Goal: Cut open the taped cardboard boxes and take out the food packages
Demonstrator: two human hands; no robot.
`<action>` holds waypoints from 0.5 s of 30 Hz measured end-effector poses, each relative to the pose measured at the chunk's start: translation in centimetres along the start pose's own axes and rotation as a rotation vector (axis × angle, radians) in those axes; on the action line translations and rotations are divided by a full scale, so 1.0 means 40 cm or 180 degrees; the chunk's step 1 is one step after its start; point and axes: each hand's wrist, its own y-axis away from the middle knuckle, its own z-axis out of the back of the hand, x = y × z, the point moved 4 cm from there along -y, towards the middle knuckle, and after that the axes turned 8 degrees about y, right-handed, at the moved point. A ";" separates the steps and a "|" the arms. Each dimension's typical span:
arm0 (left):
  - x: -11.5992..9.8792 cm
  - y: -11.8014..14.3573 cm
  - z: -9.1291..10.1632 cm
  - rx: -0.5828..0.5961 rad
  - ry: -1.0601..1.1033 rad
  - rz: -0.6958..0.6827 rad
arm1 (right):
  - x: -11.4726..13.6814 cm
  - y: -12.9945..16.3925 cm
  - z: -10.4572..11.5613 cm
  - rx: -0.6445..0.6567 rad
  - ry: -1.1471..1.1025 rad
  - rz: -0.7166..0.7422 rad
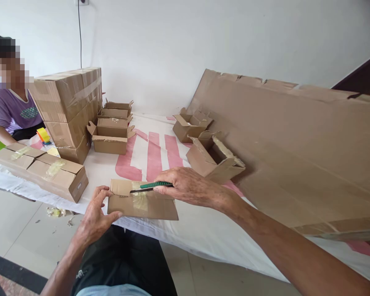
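Note:
A taped cardboard box [160, 210] lies in front of me at the near edge of the covered table. My left hand [95, 213] grips its left end, thumb on the near part of the top and fingers at the far side. In my right hand [185, 185] is a green utility knife [156, 185], its fingers closed round the handle. The knife's tip points left and rests at or just above the seam between the flaps; contact cannot be made out. Clear, yellowish tape [140, 201] crosses the seam beneath the knife.
Two taped boxes [55, 166] lie end to end at left, before a tall stack of boxes [74, 98]. Open boxes [111, 137] stand behind; two more open boxes [209, 158] lean by a large cardboard sheet [290, 156]. A person [12, 107] sits at far left near a tape dispenser [43, 135].

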 end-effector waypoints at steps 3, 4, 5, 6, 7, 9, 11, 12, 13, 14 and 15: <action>-0.010 -0.006 -0.005 -0.0080 -0.0283 -0.0235 | 0.004 0.001 0.003 0.0097 0.0007 -0.0014; -0.015 -0.008 -0.007 -0.0086 -0.0403 -0.0330 | 0.004 0.000 0.005 0.0103 0.0003 -0.0004; -0.021 -0.011 -0.009 -0.0083 -0.0538 -0.0422 | 0.005 0.000 0.006 0.0091 -0.0007 0.0012; -0.027 -0.014 -0.011 -0.0068 -0.0685 -0.0505 | 0.004 -0.002 0.006 0.0068 -0.0019 0.0024; -0.034 -0.017 -0.013 -0.0031 -0.0837 -0.0577 | 0.003 -0.004 0.007 0.0051 -0.0031 0.0030; -0.048 -0.023 -0.019 0.0110 -0.1122 -0.0696 | 0.001 -0.008 0.006 0.0046 -0.0049 0.0031; -0.062 -0.030 -0.024 0.0313 -0.1330 -0.0812 | -0.001 -0.011 0.005 0.0065 -0.0047 0.0034; -0.069 -0.034 -0.027 0.0412 -0.1406 -0.0864 | -0.001 -0.013 0.005 0.0079 -0.0027 0.0040; -0.076 -0.038 -0.028 0.0491 -0.1477 -0.0904 | 0.000 -0.015 0.006 0.0090 0.0000 0.0054; -0.081 -0.041 -0.029 0.0553 -0.1547 -0.0929 | 0.002 -0.017 0.009 0.0045 0.0028 0.0069; -0.086 -0.045 -0.029 0.0605 -0.1621 -0.0938 | 0.005 -0.021 0.013 -0.0001 0.0062 0.0085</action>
